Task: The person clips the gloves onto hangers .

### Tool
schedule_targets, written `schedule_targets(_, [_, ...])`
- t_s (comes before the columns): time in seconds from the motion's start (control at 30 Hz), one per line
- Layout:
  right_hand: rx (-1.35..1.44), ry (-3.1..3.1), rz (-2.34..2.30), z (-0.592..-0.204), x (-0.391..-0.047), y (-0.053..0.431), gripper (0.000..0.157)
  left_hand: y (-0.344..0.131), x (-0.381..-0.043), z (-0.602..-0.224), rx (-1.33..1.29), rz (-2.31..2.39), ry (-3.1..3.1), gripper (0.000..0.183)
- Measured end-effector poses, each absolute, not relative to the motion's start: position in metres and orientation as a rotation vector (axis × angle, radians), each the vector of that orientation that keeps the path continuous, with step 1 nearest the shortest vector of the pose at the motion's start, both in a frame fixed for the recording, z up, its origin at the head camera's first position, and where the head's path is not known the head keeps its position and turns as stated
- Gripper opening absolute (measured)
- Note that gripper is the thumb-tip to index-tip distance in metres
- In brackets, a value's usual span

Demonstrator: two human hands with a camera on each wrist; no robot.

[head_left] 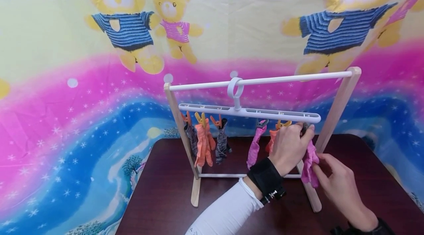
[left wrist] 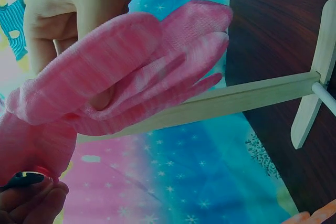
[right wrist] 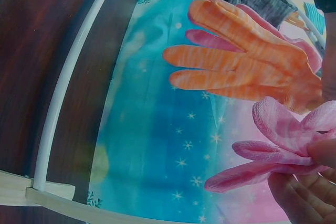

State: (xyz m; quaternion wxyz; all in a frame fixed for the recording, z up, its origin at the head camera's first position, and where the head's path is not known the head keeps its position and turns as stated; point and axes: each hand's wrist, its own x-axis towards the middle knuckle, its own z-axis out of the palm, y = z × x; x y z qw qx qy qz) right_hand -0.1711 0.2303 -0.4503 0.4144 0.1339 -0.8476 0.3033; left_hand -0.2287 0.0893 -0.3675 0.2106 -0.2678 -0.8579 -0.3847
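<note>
A pink glove (head_left: 310,165) hangs at the right end of a white hanger (head_left: 281,114). My left hand (head_left: 289,146) pinches a dark clothespin (head_left: 305,127) at the glove's cuff, just under the hanger. In the left wrist view, that clothespin (left wrist: 26,178) sits on the cuff beside my left fingertips. Lower down, my right hand (head_left: 342,181) holds the same glove between thumb and fingers. The right wrist view shows the pink glove (right wrist: 273,153) with its fingers spread sideways. Next to it hangs an orange glove (right wrist: 252,69), partly hidden by my left hand in the head view.
The hanger's ring (head_left: 235,88) loops over the top bar (head_left: 285,79) of a wooden rack (head_left: 338,106). Further left, another pink glove (head_left: 255,145), an orange glove (head_left: 203,146) and grey gloves (head_left: 222,145) hang from clothespins. A dark table (head_left: 159,191) lies below, before a printed cloth (head_left: 43,91).
</note>
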Motion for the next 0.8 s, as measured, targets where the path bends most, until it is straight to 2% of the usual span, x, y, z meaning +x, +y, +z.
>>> schedule_targets(0.47, [0.359, -2.104, 0.747, -0.4466, -0.1766, 0.2326, 0.033, 0.0902, -0.2288, -0.3697, -0.745, -1.045, -2.348, 0.040])
schedule_targets(0.8, [0.353, -2.118, 0.742, -0.4444, -0.1776, 0.2324, 0.033, 0.0902, -0.2289, -0.3710, -0.724, -1.050, -2.374, 0.044])
